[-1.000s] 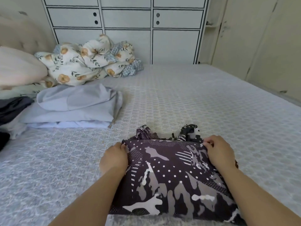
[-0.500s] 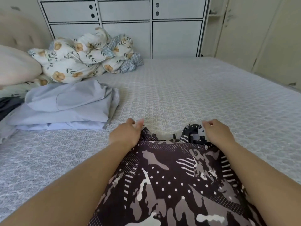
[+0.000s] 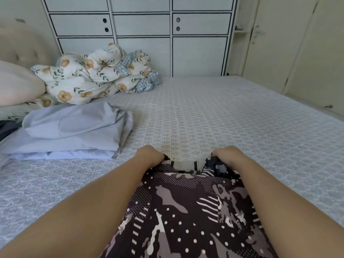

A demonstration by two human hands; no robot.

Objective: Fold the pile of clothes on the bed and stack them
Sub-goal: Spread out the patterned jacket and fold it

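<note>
A dark patterned garment (image 3: 188, 211) with grey and white patches, dots and stripes lies on the bed (image 3: 214, 118) right in front of me. My left hand (image 3: 149, 155) grips its far left corner with curled fingers. Its far right corner is bunched up in my right hand (image 3: 229, 156). A strip of bedsheet shows between the two held corners. To the left rests a stack of folded pale blue clothes (image 3: 68, 133).
A crumpled floral duvet (image 3: 93, 73) and a beige pillow (image 3: 16, 84) lie at the head of the bed on the left. Dark cloth (image 3: 7, 129) peeks out at the far left edge. White cabinets (image 3: 141, 34) stand behind the bed.
Both hands slid from the folded garment's near sides up to its far edge and closed on the corners. The camera moved closer to the garment.
</note>
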